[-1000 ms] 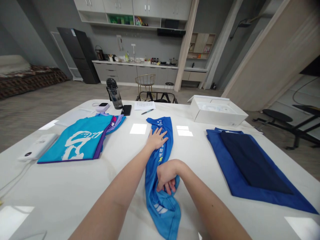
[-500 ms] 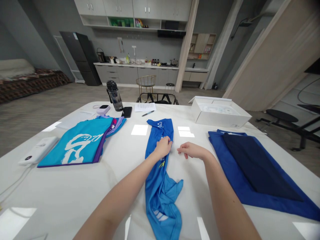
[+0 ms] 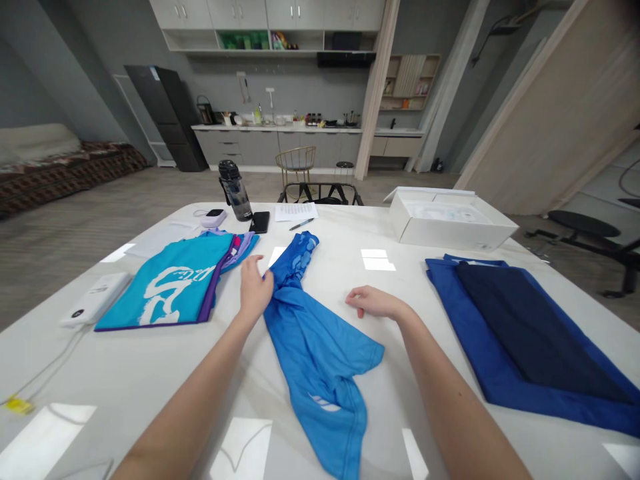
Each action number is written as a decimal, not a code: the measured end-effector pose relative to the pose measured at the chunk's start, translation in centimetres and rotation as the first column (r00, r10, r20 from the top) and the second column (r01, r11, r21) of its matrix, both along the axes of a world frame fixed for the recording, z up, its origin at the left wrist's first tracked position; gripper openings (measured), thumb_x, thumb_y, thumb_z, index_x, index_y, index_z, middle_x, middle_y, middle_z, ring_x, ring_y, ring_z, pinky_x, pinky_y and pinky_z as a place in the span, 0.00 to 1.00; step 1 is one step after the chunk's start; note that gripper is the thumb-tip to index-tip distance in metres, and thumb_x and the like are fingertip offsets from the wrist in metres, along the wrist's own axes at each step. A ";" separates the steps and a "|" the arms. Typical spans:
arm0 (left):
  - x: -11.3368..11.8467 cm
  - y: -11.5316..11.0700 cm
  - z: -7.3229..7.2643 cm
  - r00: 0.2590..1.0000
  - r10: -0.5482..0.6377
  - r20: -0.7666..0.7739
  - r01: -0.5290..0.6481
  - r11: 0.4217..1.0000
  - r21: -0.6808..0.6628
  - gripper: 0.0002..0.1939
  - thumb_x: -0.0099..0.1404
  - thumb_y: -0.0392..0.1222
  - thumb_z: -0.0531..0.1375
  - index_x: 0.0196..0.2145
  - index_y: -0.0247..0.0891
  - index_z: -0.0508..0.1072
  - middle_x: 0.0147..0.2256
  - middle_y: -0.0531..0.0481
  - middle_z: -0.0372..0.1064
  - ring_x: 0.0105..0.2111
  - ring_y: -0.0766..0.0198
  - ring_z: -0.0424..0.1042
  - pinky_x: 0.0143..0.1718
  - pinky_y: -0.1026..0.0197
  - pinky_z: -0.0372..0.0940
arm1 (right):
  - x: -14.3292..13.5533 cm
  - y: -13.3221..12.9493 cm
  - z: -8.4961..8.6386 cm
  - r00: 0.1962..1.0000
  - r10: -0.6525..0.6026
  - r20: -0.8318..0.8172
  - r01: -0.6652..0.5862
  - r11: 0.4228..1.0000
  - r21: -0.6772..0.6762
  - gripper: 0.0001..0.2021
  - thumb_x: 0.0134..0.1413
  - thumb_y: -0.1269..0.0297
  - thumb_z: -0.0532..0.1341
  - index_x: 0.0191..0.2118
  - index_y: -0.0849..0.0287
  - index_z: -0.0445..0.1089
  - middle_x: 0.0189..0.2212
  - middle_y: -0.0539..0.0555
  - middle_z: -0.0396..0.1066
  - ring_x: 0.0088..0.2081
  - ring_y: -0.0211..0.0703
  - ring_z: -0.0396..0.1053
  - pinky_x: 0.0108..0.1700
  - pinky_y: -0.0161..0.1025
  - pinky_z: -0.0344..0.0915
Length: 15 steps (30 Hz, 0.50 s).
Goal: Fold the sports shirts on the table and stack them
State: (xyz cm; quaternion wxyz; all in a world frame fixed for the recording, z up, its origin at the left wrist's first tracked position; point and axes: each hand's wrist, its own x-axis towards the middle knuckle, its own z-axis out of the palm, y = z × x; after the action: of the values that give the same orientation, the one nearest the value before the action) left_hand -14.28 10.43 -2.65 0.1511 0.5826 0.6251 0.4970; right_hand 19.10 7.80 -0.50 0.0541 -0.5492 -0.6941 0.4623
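Note:
A blue T-shirt lies crumpled down the middle of the table, narrow and bunched at its far end. A sleeve-like flap points right and a small white striped mark shows near the front. My left hand is at the shirt's left edge by the bunched part, touching the cloth, with thumb and fingers apart. To the right of the shirt, my right hand hovers over the tabletop, fingers loosely bent, thumb apart, holding nothing.
Left stand a folded turquoise shirt on a purple one, a white device with a cable, a bottle and a phone. Right lie dark navy cloth on blue cloth and a white box. A pen is behind.
My left hand has moved left from the shirt's right side, its fingers loosening. The shirt's middle has shifted left and its flap has spread right. My right hand stays beside it.

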 end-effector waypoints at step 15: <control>5.3 5.5 0.0 0.914 -0.401 0.053 0.401 0.880 -0.253 0.04 0.64 0.40 0.62 0.30 0.43 0.71 0.28 0.50 0.71 0.32 0.57 0.71 0.41 0.58 0.66 | -3.1 0.3 -1.5 0.998 -0.036 0.050 0.030 0.991 0.129 0.11 0.64 0.55 0.60 0.42 0.58 0.71 0.22 0.48 0.72 0.18 0.34 0.67 0.24 0.31 0.59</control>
State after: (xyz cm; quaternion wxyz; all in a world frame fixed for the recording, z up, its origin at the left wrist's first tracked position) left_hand -8.93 15.94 -2.61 0.3250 0.6748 0.5505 0.3689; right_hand 16.01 8.10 -1.97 0.0789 -0.5677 -0.7143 0.4015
